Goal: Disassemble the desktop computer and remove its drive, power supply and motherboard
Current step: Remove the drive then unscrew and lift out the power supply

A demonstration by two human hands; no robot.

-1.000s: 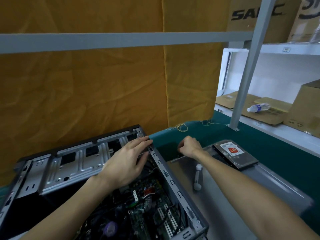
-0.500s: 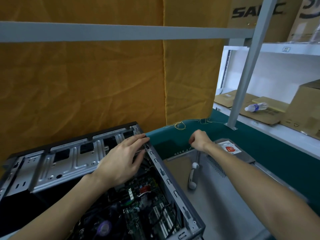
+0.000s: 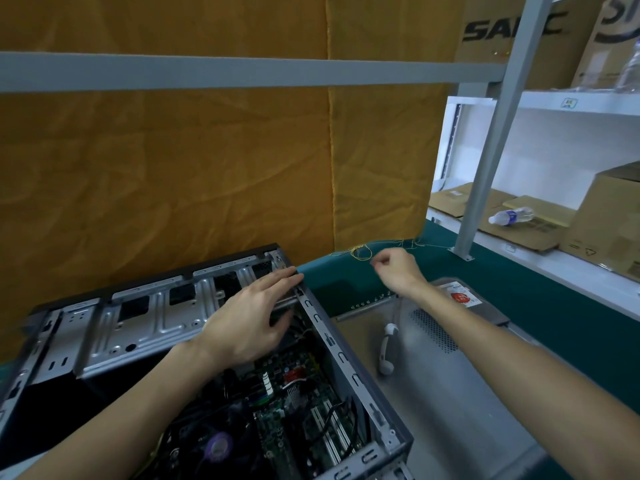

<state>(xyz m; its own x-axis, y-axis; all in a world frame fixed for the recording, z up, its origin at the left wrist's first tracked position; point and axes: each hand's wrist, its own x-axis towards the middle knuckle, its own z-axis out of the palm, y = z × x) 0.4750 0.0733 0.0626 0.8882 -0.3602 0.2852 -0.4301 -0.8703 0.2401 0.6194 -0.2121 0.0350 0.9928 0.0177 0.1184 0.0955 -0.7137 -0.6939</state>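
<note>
The open desktop case (image 3: 346, 362) lies on its side at lower left, its motherboard (image 3: 298, 410) and a fan with a purple hub (image 3: 218, 445) exposed inside. My left hand (image 3: 249, 320) lies over the right end of the metal drive cage (image 3: 145, 323), fingers straight along the top and thumb tucked under the edge. My right hand (image 3: 398, 271) hovers closed above the far end of the removed grey side panel (image 3: 450, 393), fingertips pinched; whether anything is in them I cannot tell. A hard drive with a red label (image 3: 464, 299) lies behind my right wrist.
A white-handled tool (image 3: 386, 348) rests on the side panel. The green mat (image 3: 554, 306) runs right to a grey post (image 3: 485, 168). Beyond it, a shelf holds a water bottle (image 3: 510, 216) and cardboard boxes (image 3: 609, 223). Orange cloth (image 3: 173, 168) hangs close behind the case.
My right hand has risen from the far edge of the side panel and moved up and to the right, staying closed. My left hand has kept its place on the drive cage.
</note>
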